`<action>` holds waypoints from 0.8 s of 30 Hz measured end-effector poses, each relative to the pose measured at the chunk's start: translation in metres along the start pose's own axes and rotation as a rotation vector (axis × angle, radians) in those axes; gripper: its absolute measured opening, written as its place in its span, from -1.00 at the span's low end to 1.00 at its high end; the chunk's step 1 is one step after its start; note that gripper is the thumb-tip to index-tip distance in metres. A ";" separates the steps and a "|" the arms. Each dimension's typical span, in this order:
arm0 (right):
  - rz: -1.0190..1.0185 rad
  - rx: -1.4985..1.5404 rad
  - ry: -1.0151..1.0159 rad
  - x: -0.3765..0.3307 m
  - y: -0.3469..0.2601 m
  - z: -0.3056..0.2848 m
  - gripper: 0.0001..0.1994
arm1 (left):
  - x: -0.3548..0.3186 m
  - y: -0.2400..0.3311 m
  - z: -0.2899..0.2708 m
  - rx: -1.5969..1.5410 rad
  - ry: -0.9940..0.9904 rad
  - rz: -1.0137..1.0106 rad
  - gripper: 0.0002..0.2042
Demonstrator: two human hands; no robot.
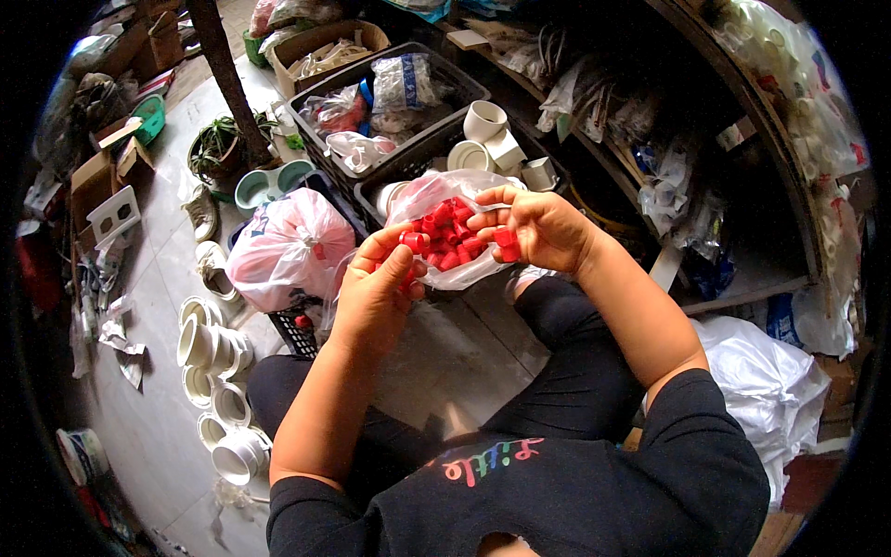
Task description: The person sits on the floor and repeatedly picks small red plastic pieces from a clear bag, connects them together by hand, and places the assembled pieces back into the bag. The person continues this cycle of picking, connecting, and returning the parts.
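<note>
Red plastic fittings point(450, 232), a whole heap of them, are sitting in a clear plastic bag point(478, 272) at 12 o'clock, just above the middle of the view, with both bare hands right at it. Left hand point(371, 278) is over at 9 o'clock, thumb and forefinger pinched narrow on one red piece point(415, 242) held up near the bag's edge. More red shows by the curled lower fingers, but honestly can't tell how many bits are tucked in there.

Right hand point(538, 227) is at 2 o'clock, with another red piece point(507, 243) held in its fingers. The upper fingers reach over the bag's rim; can't tell if they've got hold of the plastic.

As for the surroundings, it's pretty packed. Big tied pinkish bag point(292, 249) at 9 o'clock, past the left hand. White pipe fittings point(237, 459) are grouped on the floor around 8 o'clock. Dark crate point(418, 144) full of bagged stuff between 11 and 12, and some white pipe pieces point(471, 158) just behind the red heap, between 12 and 1. Potted plant point(218, 153) at 10, and a crumpled white sack point(761, 399) at 4.
</note>
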State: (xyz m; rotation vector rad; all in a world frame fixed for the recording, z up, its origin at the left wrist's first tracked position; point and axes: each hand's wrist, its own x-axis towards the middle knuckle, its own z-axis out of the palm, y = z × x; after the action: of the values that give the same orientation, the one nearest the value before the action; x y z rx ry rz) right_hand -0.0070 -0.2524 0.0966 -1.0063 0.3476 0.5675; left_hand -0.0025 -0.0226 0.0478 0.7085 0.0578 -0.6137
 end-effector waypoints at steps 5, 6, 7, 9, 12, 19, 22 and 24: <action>-0.082 -0.162 -0.121 -0.006 0.001 0.020 -0.38 | 0.000 -0.004 0.000 0.015 -0.007 -0.023 -0.73; -0.103 -0.170 -0.136 -0.007 0.002 0.024 -0.26 | 0.000 -0.005 0.000 0.033 -0.015 -0.009 -0.72; -0.192 -0.252 -0.145 -0.008 0.006 0.027 -0.23 | 0.000 -0.006 0.000 0.049 -0.023 0.005 -0.72; -0.371 -0.415 -0.160 -0.009 0.013 0.033 -0.18 | -0.002 -0.007 0.000 0.120 -0.049 0.056 -0.71; -0.451 -0.764 -0.158 -0.009 0.020 0.031 -0.15 | -0.003 -0.012 -0.001 0.267 -0.111 0.147 -0.69; -0.714 -1.329 -0.126 -0.012 0.034 0.038 -0.07 | -0.003 -0.020 0.004 0.907 -0.277 0.529 -0.70; -0.744 -1.343 -0.086 -0.016 0.032 0.041 -0.09 | -0.003 -0.020 0.005 1.002 -0.277 0.539 -0.69; -0.774 -1.312 -0.058 -0.017 0.033 0.041 -0.11 | -0.003 -0.021 0.003 0.875 -0.219 0.458 -0.69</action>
State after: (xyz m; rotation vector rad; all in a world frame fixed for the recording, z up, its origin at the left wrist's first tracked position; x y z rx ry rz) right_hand -0.0393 -0.2088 0.1031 -2.2188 -0.5729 0.0352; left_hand -0.0167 -0.0358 0.0384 1.4398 -0.5964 -0.2456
